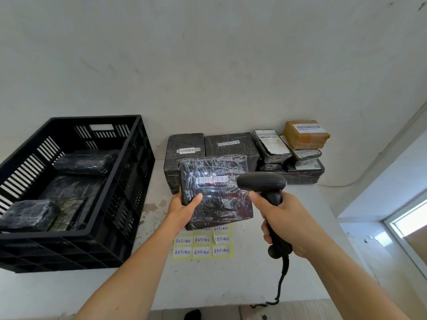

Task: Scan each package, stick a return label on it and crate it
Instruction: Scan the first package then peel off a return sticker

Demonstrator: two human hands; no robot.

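My left hand (184,205) grips the lower left edge of a black plastic-wrapped package (217,192), holding it tilted above the table. A white barcode strip (211,179) on its face carries a red light spot. My right hand (284,221) is closed on the handle of a black barcode scanner (262,182), whose head points at that barcode from the right. Under the package lies a yellow sheet of white RETURN labels (202,245). The black crate (76,192) at the left holds several wrapped packages.
Against the wall stand more packages: two black boxes (187,146), (231,144), a stack of smaller black ones (270,146) and a brown box (306,133) on top at the right. The scanner's coiled cable (280,285) runs off the table's front edge. The table ends at the right near a window.
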